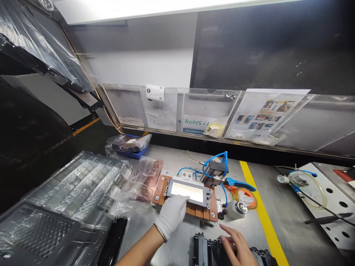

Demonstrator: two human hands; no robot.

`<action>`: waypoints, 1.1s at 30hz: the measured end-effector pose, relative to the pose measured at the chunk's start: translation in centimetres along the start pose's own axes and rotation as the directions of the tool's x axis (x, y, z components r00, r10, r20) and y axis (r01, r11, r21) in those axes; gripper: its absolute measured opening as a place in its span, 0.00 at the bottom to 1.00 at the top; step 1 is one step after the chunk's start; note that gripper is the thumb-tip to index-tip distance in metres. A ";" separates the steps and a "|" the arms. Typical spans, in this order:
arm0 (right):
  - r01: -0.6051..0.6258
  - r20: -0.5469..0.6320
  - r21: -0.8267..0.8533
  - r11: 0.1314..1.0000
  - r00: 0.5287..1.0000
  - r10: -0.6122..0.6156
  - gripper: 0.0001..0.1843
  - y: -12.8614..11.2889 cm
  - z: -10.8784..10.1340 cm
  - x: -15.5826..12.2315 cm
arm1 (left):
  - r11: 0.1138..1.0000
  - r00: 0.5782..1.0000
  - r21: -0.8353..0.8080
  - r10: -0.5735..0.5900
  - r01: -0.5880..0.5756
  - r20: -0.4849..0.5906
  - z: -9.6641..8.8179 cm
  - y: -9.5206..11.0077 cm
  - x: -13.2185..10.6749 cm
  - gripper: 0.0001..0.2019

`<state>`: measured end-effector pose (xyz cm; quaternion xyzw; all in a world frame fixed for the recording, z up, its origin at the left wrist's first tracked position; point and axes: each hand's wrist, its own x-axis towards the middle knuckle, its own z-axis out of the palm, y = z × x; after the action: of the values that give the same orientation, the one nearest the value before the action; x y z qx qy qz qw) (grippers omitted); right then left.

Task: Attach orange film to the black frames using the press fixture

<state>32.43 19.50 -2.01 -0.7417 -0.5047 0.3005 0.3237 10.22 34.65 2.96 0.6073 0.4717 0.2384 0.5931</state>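
My left hand (171, 215), in a white glove, bends its fingers over the lower edge of a black-framed panel (184, 189) with a bright white face. That panel lies in a copper-brown fixture (159, 193) with metal screws at its corners. My right hand (235, 245) is bare, its fingers stretched out and apart. It hovers at or just above a row of black plastic parts (203, 247) at the bottom of the view; whether it touches them I cannot tell. Beside the fixture stands a black pneumatic clamp (215, 170) with blue air tubes.
Clear plastic trays (91, 184) are stacked at the left, beside a bagged copper-coloured pack (151, 181). A metal-topped dispenser bottle (237, 210) and an orange tape roll (248, 197) stand right of the fixture. Yellow tape (256, 199) crosses the bench; a perforated metal box (327, 199) sits beyond.
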 end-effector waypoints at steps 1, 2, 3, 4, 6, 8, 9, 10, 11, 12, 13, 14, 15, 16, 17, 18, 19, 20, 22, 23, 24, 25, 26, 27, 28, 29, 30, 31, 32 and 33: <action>0.037 -0.018 -0.058 0.998 0.999 -0.038 0.22 0.1 -0.3 1.3 | 0.994 0.997 0.080 0.072 -0.074 0.019 0.0 0.2 0.5 0.20; 0.067 -0.049 -0.117 0.991 0.996 -0.073 0.23 0.2 -0.4 2.4 | 0.972 0.988 0.182 0.145 -0.151 0.048 0.2 0.3 0.9 0.22; 0.082 -0.083 -0.168 0.982 0.992 -0.097 0.24 0.2 -0.4 3.4 | 0.929 0.975 0.294 0.209 -0.223 0.080 0.4 0.3 1.3 0.25; 0.092 -0.100 -0.203 0.975 0.988 -0.114 0.24 0.2 -0.4 4.3 | 0.870 0.959 0.402 0.261 -0.283 0.110 0.6 0.1 1.7 0.26; 0.098 -0.103 -0.229 0.968 0.987 -0.125 0.23 0.1 -0.3 5.6 | 0.763 0.939 0.552 0.315 -0.337 0.139 1.0 -0.5 2.2 0.28; 0.097 -0.081 -0.228 0.969 0.990 -0.118 0.21 -0.2 -0.5 6.2 | 0.732 0.938 0.593 0.317 -0.336 0.140 1.3 -0.9 2.4 0.28; 0.094 -0.068 -0.225 0.970 0.991 -0.112 0.19 -0.3 -0.7 6.3 | 0.725 0.938 0.601 0.314 -0.336 0.146 1.3 -1.1 2.4 0.28; 0.087 -0.057 -0.219 0.972 0.993 -0.102 0.17 -0.5 -1.0 6.3 | 0.721 0.939 0.607 0.310 -0.334 0.148 1.2 -1.1 2.4 0.29; 0.076 -0.049 -0.211 0.975 0.995 -0.088 0.17 -0.6 -1.3 6.2 | 0.721 0.941 0.612 0.311 -0.325 0.134 1.0 -1.1 2.3 0.29; 0.063 -0.045 -0.198 0.978 0.996 -0.073 0.16 -0.7 -1.6 6.0 | 0.724 0.943 0.617 0.318 -0.307 0.097 0.5 -1.1 2.2 0.29; 0.048 -0.046 -0.180 0.983 0.997 -0.057 0.16 -0.8 -1.8 5.8 | 0.734 0.946 0.622 0.324 -0.271 0.030 -0.1 -1.1 2.1 0.28; 0.034 -0.050 -0.155 0.987 0.998 -0.042 0.15 -0.8 -1.9 5.7 | 0.758 0.947 0.617 0.314 -0.210 -0.063 -0.8 -1.1 2.0 0.27; 0.019 -0.057 -0.122 0.992 0.998 -0.026 0.16 -0.9 -1.8 5.6 | 0.790 0.946 0.598 0.282 -0.134 -0.161 -1.7 -1.2 1.9 0.26; 0.005 -0.064 -0.081 0.997 0.998 -0.010 0.18 -1.0 -1.6 5.6 | 0.823 0.942 0.566 0.229 -0.052 -0.246 -2.6 -1.4 1.8 0.26; -0.012 -0.070 -0.032 0.999 0.997 0.009 0.21 -1.0 -1.2 5.7 | 0.850 0.939 0.526 0.161 0.025 -0.304 -3.5 -1.5 1.8 0.25; -0.033 -0.073 0.023 0.999 0.997 0.035 0.24 -1.1 -0.6 6.0 | 0.870 0.939 0.484 0.090 0.088 -0.332 -4.4 -1.7 1.8 0.25; -0.060 -0.072 0.083 0.995 0.995 0.066 0.26 -1.2 0.1 6.5 | 0.883 0.943 0.451 0.031 0.129 -0.331 -5.0 -1.9 1.9 0.24; -0.094 -0.064 0.147 0.985 0.993 0.104 0.28 -1.3 0.9 7.0 | 0.892 0.951 0.427 -0.009 0.147 -0.309 -5.5 -2.1 2.1 0.23; -0.172 -0.026 0.280 0.945 0.982 0.186 0.30 -1.5 2.5 8.3 | 0.911 0.965 0.380 -0.066 0.162 -0.254 -5.8 -2.2 2.8 0.19; -0.211 0.001 0.344 0.915 0.974 0.225 0.31 -1.7 3.2 8.9 | 0.921 0.968 0.347 -0.099 0.177 -0.230 -5.7 -2.2 3.1 0.17; -0.246 0.027 0.407 0.880 0.966 0.258 0.31 -1.9 3.8 9.4 | 0.931 0.968 0.308 -0.135 0.198 -0.212 -5.5 -2.2 3.4 0.17; -0.273 0.048 0.465 0.842 0.957 0.285 0.31 -2.1 4.3 9.6 | 0.938 0.964 0.265 -0.174 0.225 -0.203 -5.2 -2.1 3.5 0.17; -0.294 0.061 0.519 0.802 0.949 0.308 0.31 -2.2 4.6 9.6 | 0.942 0.957 0.219 -0.212 0.254 -0.199 -4.9 -2.1 3.5 0.18; -0.309 0.070 0.568 0.762 0.942 0.329 0.31 -2.4 4.7 9.2 | 0.944 0.949 0.175 -0.242 0.278 -0.201 -4.6 -2.1 3.2 0.19; -0.322 0.077 0.612 0.723 0.934 0.350 0.32 -2.5 4.7 8.5 | 0.947 0.943 0.134 -0.262 0.292 -0.205 -4.4 -2.3 2.6 0.20; -0.335 0.089 0.649 0.683 0.925 0.369 0.33 -2.6 4.6 7.5 | 0.949 0.939 0.100 -0.273 0.298 -0.209 -4.2 -2.4 1.7 0.20; -0.351 0.107 0.680 0.644 0.916 0.386 0.34 -2.6 4.5 6.2 | 0.952 0.937 0.073 -0.278 0.298 -0.211 -4.0 -2.7 0.6 0.20; -0.369 0.128 0.704 0.607 0.907 0.402 0.35 -2.7 4.3 4.7 | 0.952 0.934 0.046 -0.288 0.303 -0.210 -3.9 -3.0 -0.8 0.20; -0.389 0.156 0.721 0.573 0.898 0.412 0.36 -2.7 4.2 3.0 | 0.950 0.931 0.021 -0.300 0.311 -0.207 -3.7 -3.4 -2.2 0.21; -0.412 0.184 0.736 0.538 0.886 0.426 0.37 -2.7 4.2 1.4 | 0.945 0.925 -0.005 -0.320 0.326 -0.206 -3.6 -3.6 -3.6 0.23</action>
<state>28.15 22.30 -2.61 -0.6387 -0.1372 0.5447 0.5259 4.52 32.75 1.16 0.5024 0.6270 0.1913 0.5638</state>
